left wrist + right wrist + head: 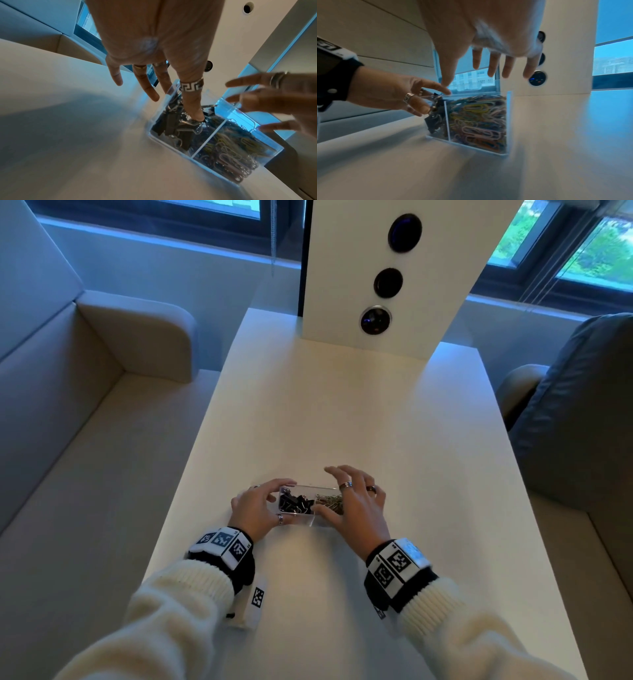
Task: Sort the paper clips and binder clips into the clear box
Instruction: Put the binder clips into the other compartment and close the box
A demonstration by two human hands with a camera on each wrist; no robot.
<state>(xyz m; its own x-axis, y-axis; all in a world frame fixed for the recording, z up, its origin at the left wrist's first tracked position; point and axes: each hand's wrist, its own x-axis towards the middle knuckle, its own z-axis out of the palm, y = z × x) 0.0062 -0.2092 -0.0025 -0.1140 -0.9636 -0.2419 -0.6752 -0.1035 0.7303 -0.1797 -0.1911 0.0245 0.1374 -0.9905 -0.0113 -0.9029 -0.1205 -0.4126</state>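
Observation:
A clear two-part box [312, 522] [238, 116] [509, 121] stands on the white table [342, 412] in front of me. Black binder clips [294, 503] [173, 129] [435, 121] fill its left part and coloured paper clips [330, 501] [231, 152] [477, 119] its right part. My left hand [274, 501] [176, 105] [431, 99] holds the box's left end, thumb at the near wall and index finger along the far rim. My right hand [329, 491] [265, 100] [460, 75] hovers over the right end with fingers spread, holding nothing.
A white upright panel [387, 282] with three round dark sockets stands at the table's far end. A beige sofa [68, 405] runs along the left and a grey chair [582, 422] sits at the right. A small marker card [257, 599] lies by my left wrist.

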